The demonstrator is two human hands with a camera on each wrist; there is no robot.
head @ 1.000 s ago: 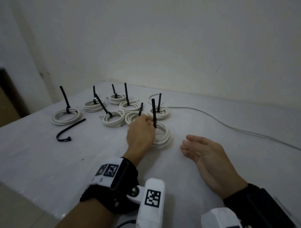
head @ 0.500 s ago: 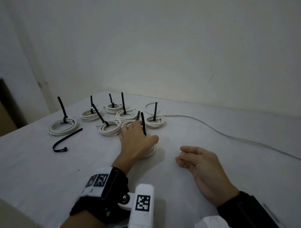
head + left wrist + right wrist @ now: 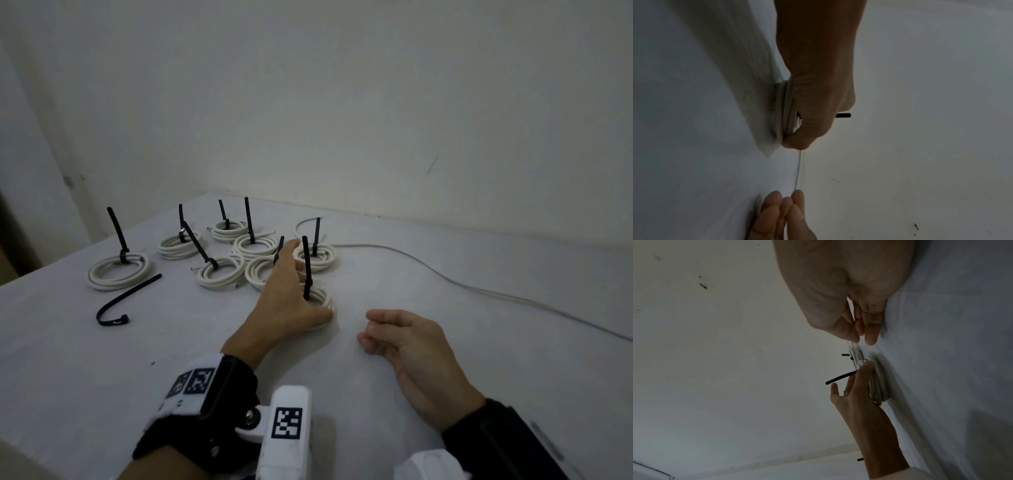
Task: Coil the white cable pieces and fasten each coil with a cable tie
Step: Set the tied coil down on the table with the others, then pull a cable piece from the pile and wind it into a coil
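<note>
A white cable coil [image 3: 324,298] lies on the white table [image 3: 445,342], bound by a black cable tie [image 3: 306,267] whose tail stands upright. My left hand [image 3: 291,291] lies over the coil's left side. Its fingers stretch straight toward the other coils, and its thumb presses the near rim. The left wrist view shows the thumb against the coil [image 3: 785,110] and the tie tail [image 3: 842,115] behind it. In the right wrist view the left hand's fingers [image 3: 849,386] are spread beside the coil [image 3: 879,386]. My right hand [image 3: 394,335] rests on the table just right of the coil, loosely curled and holding nothing.
Several tied coils [image 3: 118,270] with upright black tails cluster at the back left, the nearest [image 3: 317,258] just behind my left fingers. A loose hooked black tie [image 3: 126,301] lies left of them. A long white cable [image 3: 445,274] runs off to the right. The wall is close behind.
My left hand has gone from gripping the coil to lying over it with its fingers straightened, and the coil sits nearer the cluster. The right hand has stayed put, with its fingers a little more curled.
</note>
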